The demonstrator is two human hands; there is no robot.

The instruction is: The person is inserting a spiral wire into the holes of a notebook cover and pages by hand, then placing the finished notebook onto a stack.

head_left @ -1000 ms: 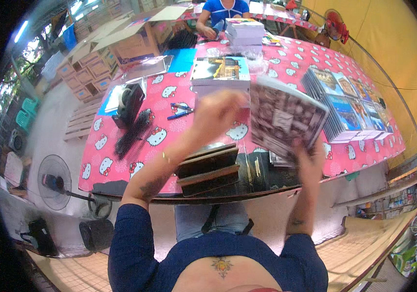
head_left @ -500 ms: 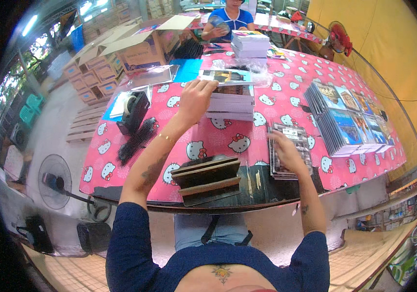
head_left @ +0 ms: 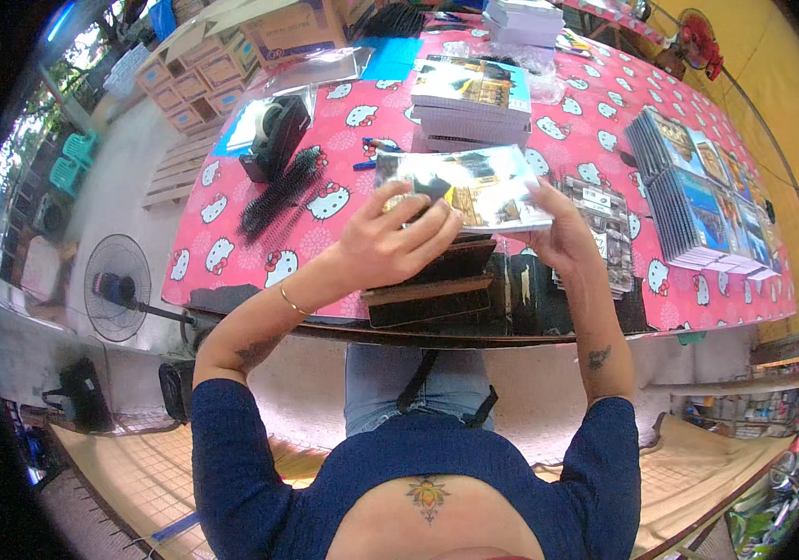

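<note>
Both hands are now gripping one glossy booklet (head_left: 479, 191), held flat and slightly tilted above the near part of the surface (head_left: 231, 233), over the dark stacked trays (head_left: 432, 285) at the table edge. Half a second ago the left hand (head_left: 390, 243) was reaching to the tall stack of booklets (head_left: 469, 98) mid-table while the right hand (head_left: 562, 233) was pressing on the patterned pile (head_left: 604, 233) at the near right; one second ago the right hand was holding a patterned sheet up. So a booklet has come off the stack and into both hands, and the patterned piece has been put down (a new item is being worked on, judging by this sequence).

Grip state: left hand is closing on the booklet's near-left edge, fingers curled over the top; right hand is holding the right edge, thumb side under it, partly hidden.

Counts:
- booklets in hand: 1
- tall stacks of booklets mid-table: 1; a further white stack (head_left: 521, 19) far back: 1
- fanned rows of finished booklets (head_left: 698, 196) at right: probably 2 rows, though the fisheye bend is making this hard to separate
- tape dispenser (head_left: 273, 135): 1
- black bristly bundle (head_left: 283, 191): 1
- cardboard boxes (head_left: 301, 33) at far edge: at least 1
- floor fans (head_left: 119, 285): 1 at left; 1 red fan (head_left: 702, 47) at far right.
</note>
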